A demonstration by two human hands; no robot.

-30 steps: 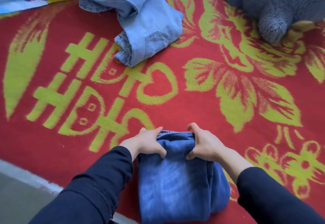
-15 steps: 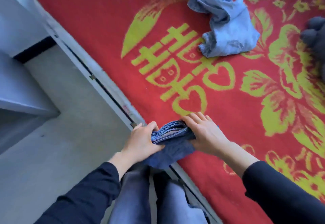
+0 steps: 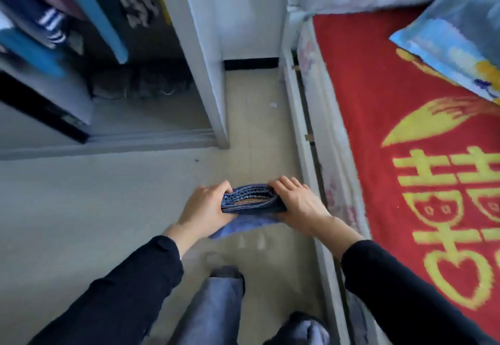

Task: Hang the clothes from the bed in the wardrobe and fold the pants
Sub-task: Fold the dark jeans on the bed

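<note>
A folded pair of dark blue jeans (image 3: 253, 201) hangs in the air over the floor, between the bed and the wardrobe. My left hand (image 3: 207, 209) grips its left end and my right hand (image 3: 296, 204) grips its right end, fingers curled over the top. The open wardrobe (image 3: 200, 55) stands at the upper left with several garments (image 3: 51, 25) hanging inside. The bed with its red and yellow blanket (image 3: 405, 141) lies on the right.
A blue patterned quilt (image 3: 454, 36) lies on the bed's far corner. Dark items lie on the wardrobe floor (image 3: 146, 85). A grey tiled floor strip (image 3: 257, 133) runs between wardrobe and bed frame (image 3: 305, 155). My own legs in jeans (image 3: 216, 309) are below.
I have turned left away from the bed, carrying the folded jeans off the blanket and over the floor. The wardrobe has come into view; the light blue jeans and plush toy have left it.
</note>
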